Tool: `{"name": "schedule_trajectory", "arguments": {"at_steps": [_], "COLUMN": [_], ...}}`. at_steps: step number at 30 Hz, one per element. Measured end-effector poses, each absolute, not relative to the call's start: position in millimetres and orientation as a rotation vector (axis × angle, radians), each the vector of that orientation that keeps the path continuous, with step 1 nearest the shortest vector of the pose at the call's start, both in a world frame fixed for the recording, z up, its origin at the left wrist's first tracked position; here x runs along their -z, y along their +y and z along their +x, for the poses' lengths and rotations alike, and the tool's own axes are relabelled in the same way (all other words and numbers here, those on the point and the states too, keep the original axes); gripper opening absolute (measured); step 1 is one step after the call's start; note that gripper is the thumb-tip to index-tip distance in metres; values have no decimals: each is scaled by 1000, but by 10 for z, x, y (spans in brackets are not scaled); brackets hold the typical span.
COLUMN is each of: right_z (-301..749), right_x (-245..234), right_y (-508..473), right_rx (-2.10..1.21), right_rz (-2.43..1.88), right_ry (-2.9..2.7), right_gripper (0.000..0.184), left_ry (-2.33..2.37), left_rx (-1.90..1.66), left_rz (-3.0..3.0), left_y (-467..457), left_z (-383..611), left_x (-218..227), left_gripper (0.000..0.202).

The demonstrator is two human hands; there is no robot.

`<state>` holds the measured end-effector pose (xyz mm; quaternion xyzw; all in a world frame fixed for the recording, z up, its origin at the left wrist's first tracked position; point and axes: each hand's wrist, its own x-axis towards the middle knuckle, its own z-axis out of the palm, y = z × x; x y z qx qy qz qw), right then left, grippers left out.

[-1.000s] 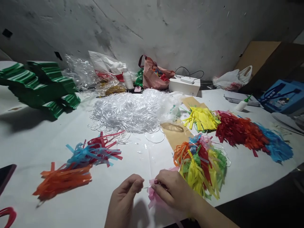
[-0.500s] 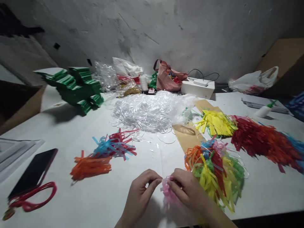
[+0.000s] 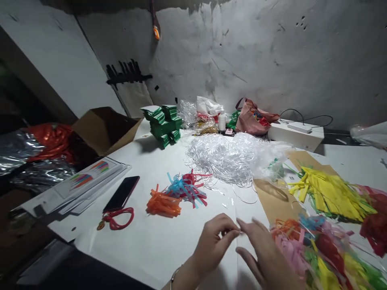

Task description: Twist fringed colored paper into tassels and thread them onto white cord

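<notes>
My left hand [image 3: 214,241] is low in the middle of the white table [image 3: 157,245], its thumb and fingers pinched on something too small to make out. My right hand [image 3: 266,259] is just to its right, motion-blurred, fingers stretched out with the tips near that pinch and nothing held. A pink paper tassel [image 3: 290,253] lies at the edge of a mixed-colour tassel pile [image 3: 329,253] beside my right hand. Ahead lie a small bunch of orange, blue and red strips [image 3: 178,193] and a heap of clear thread [image 3: 229,157].
Yellow tassels [image 3: 329,193] rest on brown paper [image 3: 273,197] at the right. A phone [image 3: 121,193], a red cord loop [image 3: 116,217] and printed sheets [image 3: 78,185] lie left. Green card stacks [image 3: 163,121], a cardboard box [image 3: 102,129], a pink bag [image 3: 252,119] and a white box [image 3: 294,135] stand behind.
My view has swung left and up. The pink tassel left my right hand and now lies on the mixed pile; that hand has opened. My left hand keeps its pinch.
</notes>
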<state>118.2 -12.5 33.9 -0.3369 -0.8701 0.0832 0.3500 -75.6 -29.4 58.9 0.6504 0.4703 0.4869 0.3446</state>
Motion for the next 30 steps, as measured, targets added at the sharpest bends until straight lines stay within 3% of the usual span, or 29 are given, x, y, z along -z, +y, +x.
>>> {"name": "schedule_trajectory", "arguments": {"at_steps": [1, 5, 10, 16, 24, 30], "right_z": [1101, 1107, 1185, 1108, 1045, 1023], "right_x": [-309, -107, 96, 201, 86, -141], "right_y": [-148, -77, 53, 72, 35, -75], "right_rx": [-303, -523, -601, -606, -793, -1022], "right_rz": [-854, -932, -924, -1015, -1061, -1024], "right_ry": [-2225, -2068, -2030, -1988, -1798, -1522], "right_gripper": [23, 32, 35, 43, 45, 33], "left_ry": [1224, 1597, 2179, 2363, 2001, 1210], "left_rx": [-1178, -1002, -831, -680, -1122, -1416], "left_rz": [1777, 1901, 1665, 1538, 1796, 1863], "left_y": [-224, 380, 1294, 1519, 678, -126], "left_z": [-764, -1139, -1850, -2217, -1922, -1130], "left_x": [-624, -719, -701, -606, -713, -582], "left_gripper": [23, 27, 25, 35, 11, 7]}}
